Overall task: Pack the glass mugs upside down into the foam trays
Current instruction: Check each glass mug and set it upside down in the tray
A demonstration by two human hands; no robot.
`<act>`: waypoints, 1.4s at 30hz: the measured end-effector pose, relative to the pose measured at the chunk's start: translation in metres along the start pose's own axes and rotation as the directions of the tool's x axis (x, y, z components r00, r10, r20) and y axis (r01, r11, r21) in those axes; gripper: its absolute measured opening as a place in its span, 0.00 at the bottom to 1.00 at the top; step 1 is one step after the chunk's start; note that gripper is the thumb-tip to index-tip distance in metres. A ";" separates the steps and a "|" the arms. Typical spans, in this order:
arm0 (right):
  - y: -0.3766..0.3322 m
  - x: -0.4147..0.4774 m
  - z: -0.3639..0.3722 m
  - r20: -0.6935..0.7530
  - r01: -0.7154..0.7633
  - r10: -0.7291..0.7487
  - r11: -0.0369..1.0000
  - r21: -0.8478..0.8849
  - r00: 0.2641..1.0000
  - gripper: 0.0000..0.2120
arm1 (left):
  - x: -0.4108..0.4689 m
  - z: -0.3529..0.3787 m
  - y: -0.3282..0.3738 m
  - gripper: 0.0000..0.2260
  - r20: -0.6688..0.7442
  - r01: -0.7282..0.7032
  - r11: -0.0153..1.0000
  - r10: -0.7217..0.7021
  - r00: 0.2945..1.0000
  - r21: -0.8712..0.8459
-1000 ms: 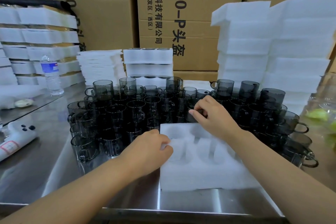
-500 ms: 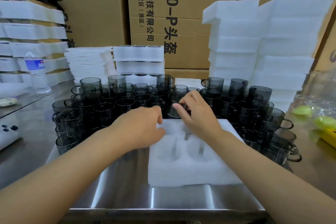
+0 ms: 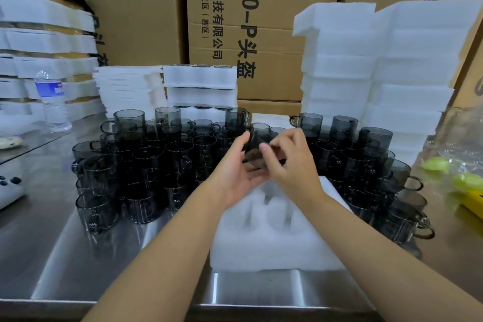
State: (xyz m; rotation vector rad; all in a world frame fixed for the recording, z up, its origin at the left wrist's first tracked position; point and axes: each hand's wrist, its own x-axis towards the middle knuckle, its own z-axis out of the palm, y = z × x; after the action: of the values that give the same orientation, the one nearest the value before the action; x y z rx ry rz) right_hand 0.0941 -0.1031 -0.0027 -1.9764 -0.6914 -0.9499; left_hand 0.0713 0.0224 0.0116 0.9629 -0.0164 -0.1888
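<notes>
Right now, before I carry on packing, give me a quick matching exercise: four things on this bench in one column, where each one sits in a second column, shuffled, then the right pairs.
Things:
1. held mug
2. foam tray
3. water bottle
4. tall foam stack

Places:
a. upright at the far left
b. back right, behind the loose mugs
c. between the left hand and right hand
d. flat on the steel table, nearest the person, visible cavities empty

Pairs: 1-c, 2-d, 3-a, 4-b
</notes>
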 end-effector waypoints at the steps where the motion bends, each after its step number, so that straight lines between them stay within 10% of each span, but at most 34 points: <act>1: 0.000 -0.001 0.001 0.015 0.052 -0.052 0.999 -0.007 0.999 0.08 | 0.002 -0.003 -0.002 0.25 0.007 0.015 1.000 -0.015 1.000 -0.011; 10: 0.003 -0.001 -0.001 0.206 0.019 -0.020 1.000 0.007 0.978 0.34 | 0.003 -0.025 -0.004 0.28 0.084 -0.016 0.998 0.021 0.996 -0.060; 25: 0.001 -0.001 -0.001 0.288 0.053 -0.061 0.998 0.038 0.956 0.29 | 0.001 -0.034 0.001 0.18 0.276 -0.038 0.999 0.031 0.961 0.022; 36: 0.004 -0.002 -0.001 0.378 -0.048 0.027 0.998 0.046 0.925 0.35 | -0.008 -0.040 0.016 0.10 0.013 -0.287 0.906 0.298 0.954 0.311; 42: 0.003 -0.002 -0.003 0.425 -0.069 0.002 0.987 0.143 0.905 0.22 | -0.008 -0.041 0.016 0.11 -0.149 -0.232 0.839 0.343 0.927 0.492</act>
State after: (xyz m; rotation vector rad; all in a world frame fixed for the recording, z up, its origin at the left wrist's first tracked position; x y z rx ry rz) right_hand 0.0946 -0.1075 -0.0048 -2.0644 -0.9345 -0.4239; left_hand 0.0698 0.0661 0.0019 1.4485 0.0076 0.2246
